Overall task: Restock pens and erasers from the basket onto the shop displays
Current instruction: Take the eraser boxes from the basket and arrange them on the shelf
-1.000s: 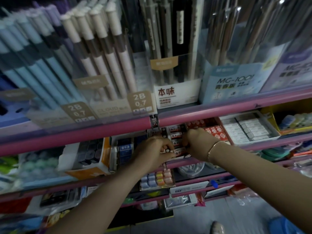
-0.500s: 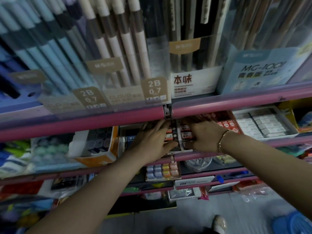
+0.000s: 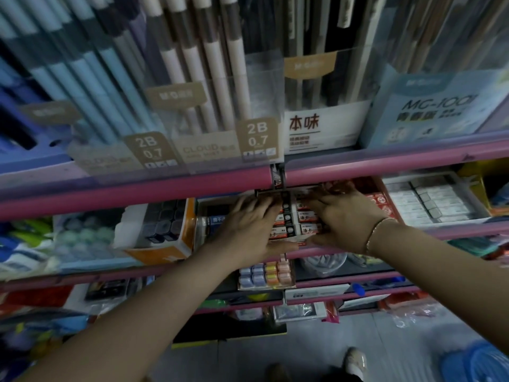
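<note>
My arms are bare, no sleeves showing. A thin gold-toned bracelet circles my right wrist. Light shoe below.

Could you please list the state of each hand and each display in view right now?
Left hand: fingers straight, pressing on the eraser box.
Right hand: fingers spread flat, pressing on the same box.
Open cardboard box of white sleeved erasers: full, between both hands.
White tray of grey-white erasers: full, untouched.
Clear plastic holder of white-and-brown pencils: stocked, upright.
Blue plastic basket: on the floor, contents unclear.
</note>
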Demonstrator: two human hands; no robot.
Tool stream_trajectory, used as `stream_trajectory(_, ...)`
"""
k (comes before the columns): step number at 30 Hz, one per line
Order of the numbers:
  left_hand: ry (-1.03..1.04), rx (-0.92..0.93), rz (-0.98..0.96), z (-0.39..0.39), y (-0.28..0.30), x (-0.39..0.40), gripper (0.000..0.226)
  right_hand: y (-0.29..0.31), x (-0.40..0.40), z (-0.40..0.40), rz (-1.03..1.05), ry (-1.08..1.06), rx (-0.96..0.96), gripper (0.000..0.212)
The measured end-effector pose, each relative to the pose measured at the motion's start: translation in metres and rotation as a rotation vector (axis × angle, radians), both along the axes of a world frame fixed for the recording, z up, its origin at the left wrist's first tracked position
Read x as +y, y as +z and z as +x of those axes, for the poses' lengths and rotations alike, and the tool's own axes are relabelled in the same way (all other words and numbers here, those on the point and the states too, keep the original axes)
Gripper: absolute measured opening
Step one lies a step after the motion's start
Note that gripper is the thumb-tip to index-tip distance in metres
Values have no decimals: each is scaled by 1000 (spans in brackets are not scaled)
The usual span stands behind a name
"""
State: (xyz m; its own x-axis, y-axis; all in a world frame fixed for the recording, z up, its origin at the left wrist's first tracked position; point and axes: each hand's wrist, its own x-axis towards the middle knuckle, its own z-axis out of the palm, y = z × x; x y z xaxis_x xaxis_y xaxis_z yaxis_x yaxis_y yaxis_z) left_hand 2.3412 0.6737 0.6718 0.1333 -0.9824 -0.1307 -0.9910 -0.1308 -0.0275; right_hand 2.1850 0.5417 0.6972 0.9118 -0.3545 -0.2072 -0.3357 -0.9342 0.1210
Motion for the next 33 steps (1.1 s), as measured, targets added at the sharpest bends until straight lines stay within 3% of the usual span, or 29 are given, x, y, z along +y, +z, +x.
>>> stream_trajectory(6, -18, -63, -63, -1, 0, -2, 88, -1, 3, 8, 52, -9, -51, 87)
stream_trajectory(10, -7, -69, -110, -8, -10, 5, 83, 0, 2, 12, 128, -7, -44, 81)
stream_trajectory(17, 30, -63, -174, -13, -14, 6, 79, -9, 10, 1, 14, 68, -78, 77)
stream_trajectory(22, 164, 42, -289, -22, -12, 27, 71, -13, 26, -30, 35, -192, -443, 70)
stream_trajectory(25, 303, 192, -346, -34, -15, 39, 64, -19, 38, -37, 62, -335, -469, 59)
stream_trajectory(28, 411, 344, -361, -43, -20, 39, 56, -28, 44, -37, 77, -337, -586, 52)
stream_trajectory(33, 469, 339, -413, -52, -28, 37, 48, -39, 50, -33, 29, -263, -703, 31)
